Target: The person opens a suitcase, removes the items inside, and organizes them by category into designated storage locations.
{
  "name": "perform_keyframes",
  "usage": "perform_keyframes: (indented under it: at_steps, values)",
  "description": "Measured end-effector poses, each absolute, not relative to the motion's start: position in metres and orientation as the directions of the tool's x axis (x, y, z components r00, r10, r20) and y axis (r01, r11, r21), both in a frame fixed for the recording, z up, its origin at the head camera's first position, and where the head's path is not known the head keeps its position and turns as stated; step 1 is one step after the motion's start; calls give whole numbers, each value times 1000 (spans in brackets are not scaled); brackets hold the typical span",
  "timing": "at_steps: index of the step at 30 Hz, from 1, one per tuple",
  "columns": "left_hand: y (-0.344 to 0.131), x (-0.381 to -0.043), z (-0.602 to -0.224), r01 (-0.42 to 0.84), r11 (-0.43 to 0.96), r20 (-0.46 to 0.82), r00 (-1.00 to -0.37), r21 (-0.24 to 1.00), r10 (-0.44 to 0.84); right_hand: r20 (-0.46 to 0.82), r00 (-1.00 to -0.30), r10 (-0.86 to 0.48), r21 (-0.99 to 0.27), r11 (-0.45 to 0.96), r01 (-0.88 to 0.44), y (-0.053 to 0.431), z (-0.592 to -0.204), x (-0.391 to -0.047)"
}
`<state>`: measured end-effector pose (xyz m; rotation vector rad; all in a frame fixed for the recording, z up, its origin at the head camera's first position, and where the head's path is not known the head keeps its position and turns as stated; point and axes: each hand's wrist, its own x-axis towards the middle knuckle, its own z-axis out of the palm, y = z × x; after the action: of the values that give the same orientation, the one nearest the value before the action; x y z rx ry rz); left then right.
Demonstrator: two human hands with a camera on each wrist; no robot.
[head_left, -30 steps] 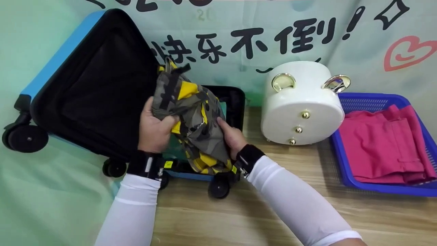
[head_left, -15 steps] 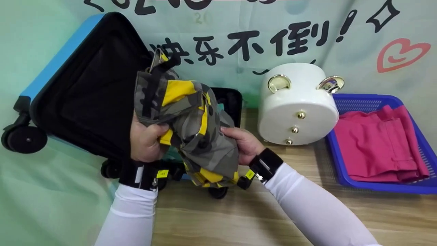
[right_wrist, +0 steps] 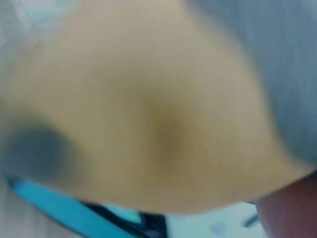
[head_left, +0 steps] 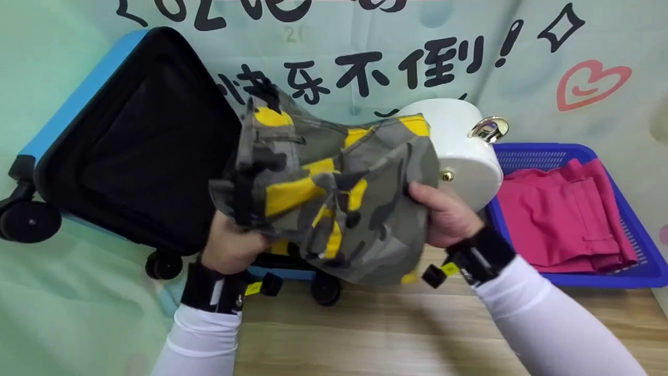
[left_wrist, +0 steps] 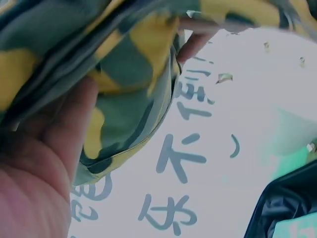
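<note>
A pair of grey, black and yellow camouflage pants (head_left: 386, 209) is spread between my two hands, held up in front of the open suitcase (head_left: 141, 156). My left hand (head_left: 232, 248) grips it at the lower left, thumb on the near side and fingers behind the cloth. At the right side my right hand (head_left: 451, 219) pinches the fabric, thumb in front. In the left wrist view the cloth (left_wrist: 129, 99) bulges beside my palm (left_wrist: 29, 178). Blurred yellow fabric (right_wrist: 148, 74) fills most of the right wrist view. The suitcase's lower half is mostly hidden behind the pants.
The suitcase lid leans open at the left, with black wheels (head_left: 31, 222). A white round case (head_left: 469, 180) with gold fittings stands behind the pants. At the right, a blue basket (head_left: 621, 209) holds folded pink pants (head_left: 558, 219). A lettered cloth (head_left: 360, 68) hangs behind.
The camouflage pants have come up from over the suitcase toward the right and been spread wider. My right hand has moved right, away from the left, and the pants now overlap the white case.
</note>
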<state>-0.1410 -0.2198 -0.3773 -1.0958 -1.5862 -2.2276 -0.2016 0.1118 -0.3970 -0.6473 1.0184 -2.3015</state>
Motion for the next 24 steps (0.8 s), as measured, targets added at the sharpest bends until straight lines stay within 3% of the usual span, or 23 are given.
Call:
perform_keyframes:
  at_steps: [4,8,11,17,24]
  values:
    - [-205,-139,-380,463,-335,567,-735,821,372,166,-819,-550,-881,-455,127,139,-385,-191]
    - [-186,-141,-379,390,-195,436,-795,900,422,130,-932,-338,-915,-402,18,157,-375,-179]
    - [-174,-144,-382,372,-64,363,-834,926,414,118,-977,-176,-919,-391,-41,170,-369,-173]
    - [-143,-152,-397,434,117,346,-829,893,439,160,-987,-21,-907,-397,-138,203,-357,-169]
    - [-100,-159,-407,362,108,266,-827,926,495,181,-975,128,-876,-430,-219,245,-348,-170]
